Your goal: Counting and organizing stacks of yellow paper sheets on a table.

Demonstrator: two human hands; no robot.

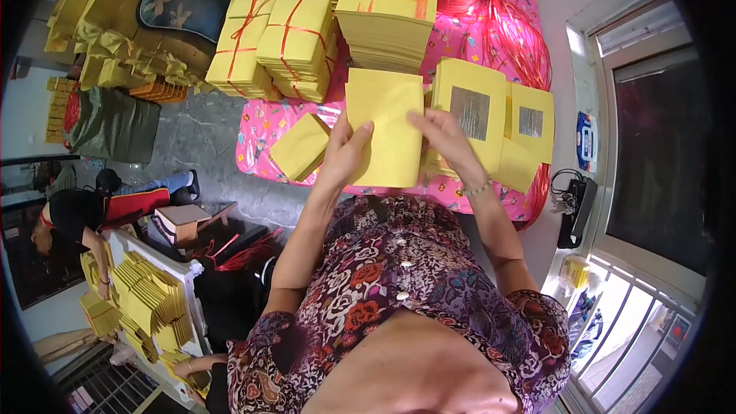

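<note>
A stack of yellow paper (pixel 392 138) is held up between my hands over the near edge of the table. My left hand (pixel 345 152) grips its left edge, thumb on the front face. My right hand (pixel 451 142) pinches its right edge near the upper half; the fingers behind the paper are hidden. Just left of my left hand, a small yellow paper bundle (pixel 300 147) lies tilted on the pink patterned cloth (pixel 253 134). Beside my right hand are yellow stacks with a silver foil square (pixel 470 113) and a smaller silver square (pixel 530 123).
Bundles tied with red ribbon (pixel 295 42) and a tall yellow paper stack (pixel 387 38) stand at the back. Loose red ribbon (pixel 506 23) spreads at the far right. At lower left, other people work at a white table (pixel 190 291) with yellow bundles. A window (pixel 659 161) is at right.
</note>
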